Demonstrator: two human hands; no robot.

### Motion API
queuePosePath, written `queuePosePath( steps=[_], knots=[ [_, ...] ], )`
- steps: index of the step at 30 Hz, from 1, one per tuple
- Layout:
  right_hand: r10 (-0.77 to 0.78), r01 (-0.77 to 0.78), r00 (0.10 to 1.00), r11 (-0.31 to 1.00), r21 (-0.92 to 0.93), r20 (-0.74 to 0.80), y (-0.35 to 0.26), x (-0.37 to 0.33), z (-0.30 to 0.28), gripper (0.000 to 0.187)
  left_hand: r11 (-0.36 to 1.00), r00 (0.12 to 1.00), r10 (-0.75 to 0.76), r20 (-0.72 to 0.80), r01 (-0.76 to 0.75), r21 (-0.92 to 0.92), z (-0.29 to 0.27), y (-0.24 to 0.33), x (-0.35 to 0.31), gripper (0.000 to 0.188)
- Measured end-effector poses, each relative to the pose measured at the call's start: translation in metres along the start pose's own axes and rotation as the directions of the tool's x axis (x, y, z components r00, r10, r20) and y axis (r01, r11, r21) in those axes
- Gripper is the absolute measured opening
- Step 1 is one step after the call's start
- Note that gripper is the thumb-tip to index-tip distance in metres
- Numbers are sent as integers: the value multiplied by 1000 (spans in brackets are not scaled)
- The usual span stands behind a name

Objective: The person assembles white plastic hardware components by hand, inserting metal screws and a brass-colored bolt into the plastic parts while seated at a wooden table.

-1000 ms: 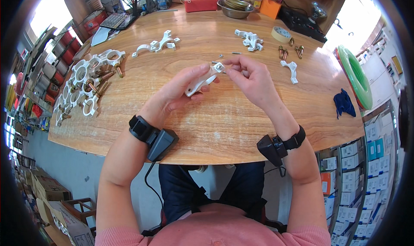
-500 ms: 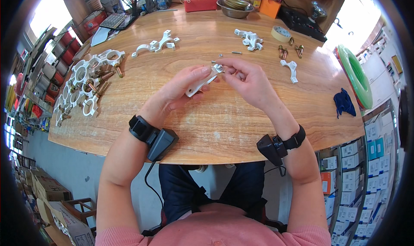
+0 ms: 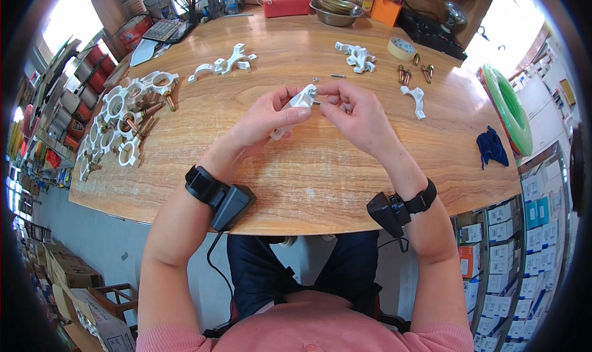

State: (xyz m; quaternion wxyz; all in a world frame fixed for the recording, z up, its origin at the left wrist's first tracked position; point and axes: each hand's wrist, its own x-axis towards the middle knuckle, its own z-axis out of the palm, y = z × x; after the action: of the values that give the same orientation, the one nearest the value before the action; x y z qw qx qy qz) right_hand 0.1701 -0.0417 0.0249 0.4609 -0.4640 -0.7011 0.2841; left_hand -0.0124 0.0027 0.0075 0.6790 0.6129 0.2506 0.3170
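Above the middle of the table, my left hand [image 3: 271, 114] holds a white pipe clamp half [image 3: 302, 97], fingers behind and thumb in front. A small metal fastener sits at the clamp's upper end. My right hand [image 3: 353, 112] is pinched beside that end, and a small screw [image 3: 317, 103] shows at its fingertips. The fingers partly hide where the metal parts meet the clamp. Just beyond the hands lie a small nut [image 3: 315, 80] and a loose screw [image 3: 338, 75].
Many white clamps [image 3: 115, 105] with brass-coloured bolts are heaped at the left. More white clamp pieces [image 3: 360, 58], several bolts [image 3: 427, 73], a tape roll [image 3: 401, 48] and a blue pouch [image 3: 493, 147] lie right. A metal bowl [image 3: 336, 11] stands at the back.
My left hand has turned the clamp, its upper end now tipped up and its thumb lying across the front. My right fingers have shifted slightly right and away from the clamp's end.
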Motion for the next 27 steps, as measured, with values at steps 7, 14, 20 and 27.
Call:
queuePosePath(
  steps=[7, 14, 20, 27],
  knots=[
    [9, -11, 998, 1000, -25, -63, 4, 2, 0, 18, 968, 974, 202, -98, -184, 171, 10, 0, 3, 61],
    [31, -40, 996, 993, -114, -82, 6, 2, 2, 20, 821, 957, 277, -81, -192, 537, 13, -3, 0, 70],
    [318, -323, 946, 937, 132, 62, 1, 3, -1, 21, 734, 949, 302, -95, -168, 658, 17, 0, -1, 72],
    [284, -285, 959, 952, 116, 20, 2, 3, 3, 27, 672, 921, 383, -66, -229, 704, 18, -3, -1, 72]
  ],
)
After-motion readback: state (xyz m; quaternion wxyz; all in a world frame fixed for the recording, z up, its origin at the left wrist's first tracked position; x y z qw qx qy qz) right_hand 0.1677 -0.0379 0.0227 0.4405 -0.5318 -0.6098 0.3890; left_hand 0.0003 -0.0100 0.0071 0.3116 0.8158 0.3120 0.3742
